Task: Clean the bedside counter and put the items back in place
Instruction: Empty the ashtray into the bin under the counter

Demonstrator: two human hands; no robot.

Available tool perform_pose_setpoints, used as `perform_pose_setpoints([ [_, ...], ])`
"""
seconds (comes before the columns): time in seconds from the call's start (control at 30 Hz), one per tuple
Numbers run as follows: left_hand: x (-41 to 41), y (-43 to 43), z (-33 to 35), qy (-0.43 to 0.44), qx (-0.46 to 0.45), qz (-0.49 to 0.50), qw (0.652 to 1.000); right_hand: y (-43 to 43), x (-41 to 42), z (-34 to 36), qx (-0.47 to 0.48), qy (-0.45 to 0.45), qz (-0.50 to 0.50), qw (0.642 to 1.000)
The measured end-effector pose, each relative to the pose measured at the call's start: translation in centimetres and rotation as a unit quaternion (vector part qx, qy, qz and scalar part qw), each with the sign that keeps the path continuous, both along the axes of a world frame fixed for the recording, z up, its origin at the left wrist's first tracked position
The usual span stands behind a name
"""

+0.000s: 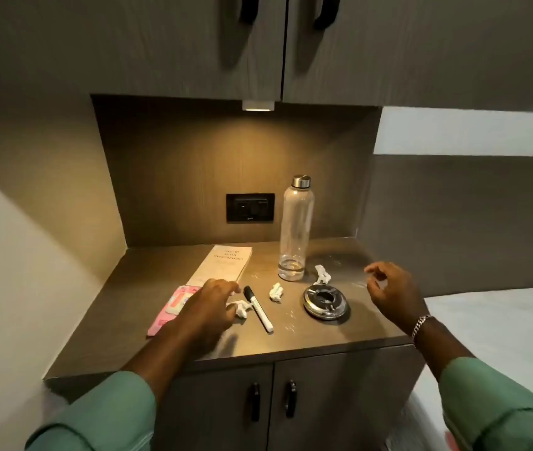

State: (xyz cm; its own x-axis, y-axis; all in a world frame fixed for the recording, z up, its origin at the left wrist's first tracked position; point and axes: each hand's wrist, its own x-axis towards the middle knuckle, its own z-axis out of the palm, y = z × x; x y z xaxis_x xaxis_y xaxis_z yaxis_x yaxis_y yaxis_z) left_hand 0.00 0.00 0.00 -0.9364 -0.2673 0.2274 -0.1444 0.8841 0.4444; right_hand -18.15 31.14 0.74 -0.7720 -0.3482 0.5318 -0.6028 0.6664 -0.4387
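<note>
Wood-grain upper cabinets (258, 43), lit under-cabinet light (258, 105), black wall socket (250, 207), white bed (499, 320) right.

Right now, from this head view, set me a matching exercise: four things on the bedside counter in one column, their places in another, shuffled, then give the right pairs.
Things:
1. bottle
2. book
3. ashtray
4. marker

Places:
A. flat at the back, below the wall socket
B. lying just right of the left hand
C. upright at the back, right of the book
D. near the front, left of the right hand

Pairs: 1-C, 2-A, 3-D, 4-B
</note>
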Motion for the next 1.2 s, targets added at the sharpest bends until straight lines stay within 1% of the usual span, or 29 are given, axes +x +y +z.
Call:
perform_pose_setpoints([
  [0.03,-0.2,-0.1,-0.6,-0.025,0.006,0.014,1.0,-0.1,-1.0,-0.7,-0.005,-0.018,0.005,1.0],
  [0.13,-1.5,-0.1,-2.7,-0.041,0.039,0.035,0.998,-1.7,-4.0,-1.7,0.024,-0.113,0.011,0.993],
  [0.17,-2.1,-0.1,-3.2,-0.04,0.033,0.039,0.998,-2.5,-5.4,-2.2,0.029,-0.133,0.019,0.991],
  [0.27,-3.7,-0.2,-3.9,-0.048,-0.038,0.048,0.997,-5.3,-8.2,-2.7,0.052,-0.187,0.03,0.981],
  [0.33,-4.5,-0.4,-4.3,-0.07,-0.066,0.067,0.993,-7.1,-9.9,-3.1,0.076,-0.223,0.035,0.971],
  [0.4,-5.0,-0.6,-4.4,-0.06,-0.055,0.082,0.993,-8.6,-11.0,-3.5,0.101,-0.254,0.037,0.961],
  [0.47,-5.4,-0.9,-4.1,-0.033,-0.02,0.108,0.993,-9.9,-11.9,-3.9,0.122,-0.275,0.038,0.953],
  [0.57,-6.4,-1.1,-2.6,0.053,0.054,0.142,0.987,-11.2,-12.7,-4.1,0.168,-0.271,0.041,0.947],
  [0.63,-7.5,-0.9,-1.4,0.107,0.095,0.137,0.98,-11.2,-12.7,-3.3,0.187,-0.256,0.031,0.948],
  [0.67,-8.0,-0.8,-1.1,0.125,0.125,0.134,0.975,-10.9,-12.5,-2.8,0.186,-0.235,0.023,0.954],
  [0.73,-8.7,-0.5,-0.9,0.146,0.183,0.147,0.961,-10.5,-11.4,-1.8,0.147,-0.162,0.035,0.975],
  [0.8,-9.4,0.0,-1.1,0.149,0.233,0.176,0.945,-11.5,-9.0,-0.7,0.096,-0.124,0.097,0.983],
  [0.83,-9.7,0.3,-1.3,0.143,0.26,0.192,0.936,-12.6,-7.7,-0.4,0.088,-0.129,0.131,0.979],
  [0.9,-10.0,1.1,-1.6,0.134,0.303,0.221,0.917,-15.4,-5.1,-0.9,0.116,-0.171,0.165,0.964],
  [0.97,-9.8,1.6,-1.9,0.132,0.323,0.232,0.908,-17.8,-3.4,-2.3,0.17,-0.197,0.16,0.952],
  [1.07,-8.4,1.5,-2.2,0.136,0.331,0.23,0.905,-19.0,-2.3,-3.8,0.211,-0.187,0.138,0.949],
  [1.13,-7.0,1.4,-2.2,0.143,0.335,0.228,0.903,-18.6,-1.5,-4.0,0.2,-0.177,0.12,0.956],
  [1.2,-5.4,1.9,-2.0,0.154,0.359,0.223,0.893,-17.3,-0.3,-3.9,0.135,-0.188,0.108,0.967],
])
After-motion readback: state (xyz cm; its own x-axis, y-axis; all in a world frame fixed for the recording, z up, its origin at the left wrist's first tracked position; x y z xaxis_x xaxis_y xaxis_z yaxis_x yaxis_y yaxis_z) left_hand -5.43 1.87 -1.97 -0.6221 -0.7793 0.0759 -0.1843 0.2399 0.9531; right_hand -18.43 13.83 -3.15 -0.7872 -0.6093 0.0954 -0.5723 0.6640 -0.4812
